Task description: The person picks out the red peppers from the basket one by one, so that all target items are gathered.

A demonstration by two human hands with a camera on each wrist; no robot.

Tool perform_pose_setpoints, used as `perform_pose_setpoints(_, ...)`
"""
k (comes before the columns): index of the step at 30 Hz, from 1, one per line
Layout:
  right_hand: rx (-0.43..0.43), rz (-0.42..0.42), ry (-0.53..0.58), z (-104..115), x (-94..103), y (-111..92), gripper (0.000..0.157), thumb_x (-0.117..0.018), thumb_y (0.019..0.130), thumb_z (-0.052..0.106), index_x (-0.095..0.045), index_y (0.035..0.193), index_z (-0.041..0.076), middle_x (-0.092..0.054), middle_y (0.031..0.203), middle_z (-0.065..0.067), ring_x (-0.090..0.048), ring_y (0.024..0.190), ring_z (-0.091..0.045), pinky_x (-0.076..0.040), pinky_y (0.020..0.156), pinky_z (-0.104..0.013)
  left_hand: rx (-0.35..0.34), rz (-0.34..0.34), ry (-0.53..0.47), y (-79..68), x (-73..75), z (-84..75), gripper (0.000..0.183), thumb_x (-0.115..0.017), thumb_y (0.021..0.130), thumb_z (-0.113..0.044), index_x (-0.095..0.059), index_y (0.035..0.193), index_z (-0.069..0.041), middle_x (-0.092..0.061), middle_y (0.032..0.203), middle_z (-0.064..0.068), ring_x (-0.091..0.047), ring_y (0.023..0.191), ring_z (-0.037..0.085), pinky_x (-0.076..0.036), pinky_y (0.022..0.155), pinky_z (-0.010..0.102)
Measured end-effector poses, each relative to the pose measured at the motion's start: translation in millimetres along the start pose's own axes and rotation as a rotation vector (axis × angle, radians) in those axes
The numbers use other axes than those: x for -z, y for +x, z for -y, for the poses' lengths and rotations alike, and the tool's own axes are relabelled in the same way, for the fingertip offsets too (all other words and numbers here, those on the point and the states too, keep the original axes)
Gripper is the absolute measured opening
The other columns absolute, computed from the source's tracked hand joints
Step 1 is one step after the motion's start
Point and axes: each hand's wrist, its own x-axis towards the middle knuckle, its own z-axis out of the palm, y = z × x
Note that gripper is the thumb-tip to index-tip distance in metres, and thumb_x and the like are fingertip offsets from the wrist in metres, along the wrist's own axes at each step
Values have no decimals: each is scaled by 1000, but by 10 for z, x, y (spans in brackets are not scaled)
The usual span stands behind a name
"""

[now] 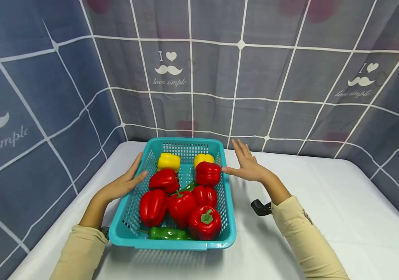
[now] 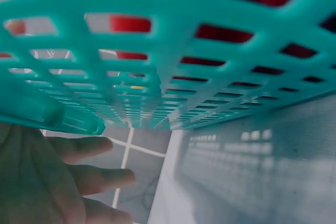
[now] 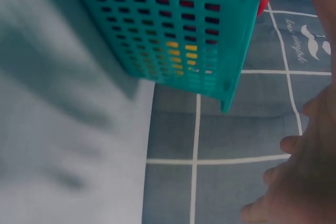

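Note:
A turquoise plastic basket (image 1: 228,217) with slotted walls stands on the white table, partly filled with peppers. Several red bell peppers (image 1: 182,208) fill its middle and right side. Two yellow bell peppers (image 1: 168,161) lie at the far end, and a long green pepper (image 1: 169,233) is at the near end. At the basket's left rim, my left hand (image 1: 124,182) has its thumb over the edge and its fingers straight along the outside. My right hand (image 1: 248,165) is spread beside the right rim, thumb pointing at a red pepper (image 1: 208,173), the other fingers away from the basket.
White cloth covers the table (image 1: 325,210), which reaches right of the basket. A grey checked curtain (image 1: 213,77) hangs behind and along both sides. A black wrist-worn device (image 1: 260,208) sticks out from the right sleeve.

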Motion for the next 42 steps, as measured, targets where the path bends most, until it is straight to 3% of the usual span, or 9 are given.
perform_pose_setpoints(4,16,0,41,3,-32,34,103,-60,79,50,11,147,21,14,153,-11,15,137,-40,3,99,-69,22,19,-30,13,-27,-3,79,-42,95,-30,18,144,-24,14,152,14,-16,131,49,-45,86,52)
perform_pose_setpoints(15,59,2,122,-36,-98,92,102,-59,79,50,12,146,21,14,153,-9,13,138,-37,1,101,-68,29,34,-20,40,-84,1,85,-49,91,-25,15,146,-18,10,152,17,-12,133,48,-30,97,59)
perform_pose_setpoints(20,88,-9,183,-46,-155,126,102,-61,79,47,10,147,20,13,153,-9,11,138,-34,-8,101,-68,39,30,-11,36,-113,13,82,-48,91,-24,12,146,-18,5,152,20,-14,133,48,-28,98,60)
perform_pose_setpoints(26,143,-20,224,-39,-223,139,104,-62,77,48,9,147,19,9,153,-11,3,139,-35,-19,99,-66,7,38,10,4,-118,31,74,-41,89,-8,6,146,-7,2,150,25,-14,132,47,-23,100,62)
perform_pose_setpoints(31,179,-31,240,18,-226,157,103,-63,76,50,6,147,22,8,153,-9,6,139,-33,-19,99,-66,-6,32,19,19,-88,42,72,-35,85,1,4,146,-2,-1,150,26,-14,131,46,-18,101,64)
perform_pose_setpoints(42,214,51,257,57,-342,272,105,-65,74,50,3,148,19,6,153,-10,3,139,-33,-20,100,-64,11,22,12,-7,-59,67,71,-34,86,0,5,145,-1,0,150,26,-9,133,47,-16,102,63)
